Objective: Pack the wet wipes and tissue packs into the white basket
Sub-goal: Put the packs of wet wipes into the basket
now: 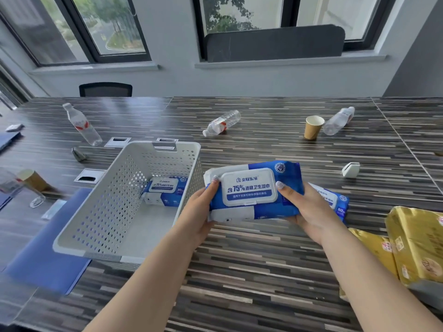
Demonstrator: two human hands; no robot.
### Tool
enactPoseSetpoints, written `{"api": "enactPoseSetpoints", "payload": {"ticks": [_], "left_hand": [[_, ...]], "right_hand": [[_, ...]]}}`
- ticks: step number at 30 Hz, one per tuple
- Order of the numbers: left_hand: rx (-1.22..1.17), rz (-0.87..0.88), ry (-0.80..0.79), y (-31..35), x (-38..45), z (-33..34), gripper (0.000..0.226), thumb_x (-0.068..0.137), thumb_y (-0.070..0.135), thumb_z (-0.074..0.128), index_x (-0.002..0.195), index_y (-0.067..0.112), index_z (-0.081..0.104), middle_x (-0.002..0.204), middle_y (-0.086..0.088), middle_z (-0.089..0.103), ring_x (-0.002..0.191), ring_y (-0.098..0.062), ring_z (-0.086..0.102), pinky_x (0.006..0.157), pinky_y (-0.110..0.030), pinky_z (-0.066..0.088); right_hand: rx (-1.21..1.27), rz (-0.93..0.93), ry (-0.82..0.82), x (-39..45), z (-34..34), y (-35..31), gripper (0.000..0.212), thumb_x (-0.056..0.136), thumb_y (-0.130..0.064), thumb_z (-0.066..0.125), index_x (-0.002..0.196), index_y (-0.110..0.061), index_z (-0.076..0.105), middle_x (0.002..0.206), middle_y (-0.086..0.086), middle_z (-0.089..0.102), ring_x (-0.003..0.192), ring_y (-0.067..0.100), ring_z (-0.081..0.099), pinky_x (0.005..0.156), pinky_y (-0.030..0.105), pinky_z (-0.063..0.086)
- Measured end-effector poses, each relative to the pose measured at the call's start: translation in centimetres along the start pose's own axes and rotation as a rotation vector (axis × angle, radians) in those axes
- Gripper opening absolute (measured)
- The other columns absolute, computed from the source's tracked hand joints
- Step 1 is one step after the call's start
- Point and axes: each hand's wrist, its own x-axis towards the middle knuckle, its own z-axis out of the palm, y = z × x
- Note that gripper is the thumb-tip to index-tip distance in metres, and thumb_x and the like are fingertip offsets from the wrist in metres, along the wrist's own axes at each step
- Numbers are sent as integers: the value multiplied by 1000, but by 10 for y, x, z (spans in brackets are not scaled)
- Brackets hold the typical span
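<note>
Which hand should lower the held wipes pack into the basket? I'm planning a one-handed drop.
Probably the left hand: it grips the held wipes pack on the side next to the white basket; the right hand is farther away.

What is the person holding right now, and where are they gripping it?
A blue wet wipes pack, held in both hands by its two short ends: the left hand at its left end, the right hand at its right end.

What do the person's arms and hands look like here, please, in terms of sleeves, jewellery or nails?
Both forearms are bare, with no sleeves in view. The left hand and right hand show no rings, watch or bracelets. The visible fingernails carry pale, glittery silver polish.
</note>
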Motion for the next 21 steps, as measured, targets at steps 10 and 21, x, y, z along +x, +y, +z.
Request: {"api": "enactPoseSetpoints", "payload": {"ticks": [10, 21], "left_hand": [[-191, 15, -25, 61, -14, -86, 27, 88, 21, 58, 112, 10, 65, 107, -9, 73, 94, -23, 68, 72, -29, 58], [-534, -120, 364, 85, 12, -183, 10, 86, 18, 67, 91, 9, 65, 65, -7, 74, 75, -20, 64, 72, -29, 52]], "right_hand": [[-13, 10, -53, 32, 101, 12, 43, 65, -24, 76, 106, -23, 59, 103, 2, 73, 86, 20, 71, 65, 35, 59], [-41, 141, -14, 88, 232, 62, 38, 81, -12, 72, 116, -12, 57, 96, 5, 70, 73, 17, 67, 46, 26, 54]]}}
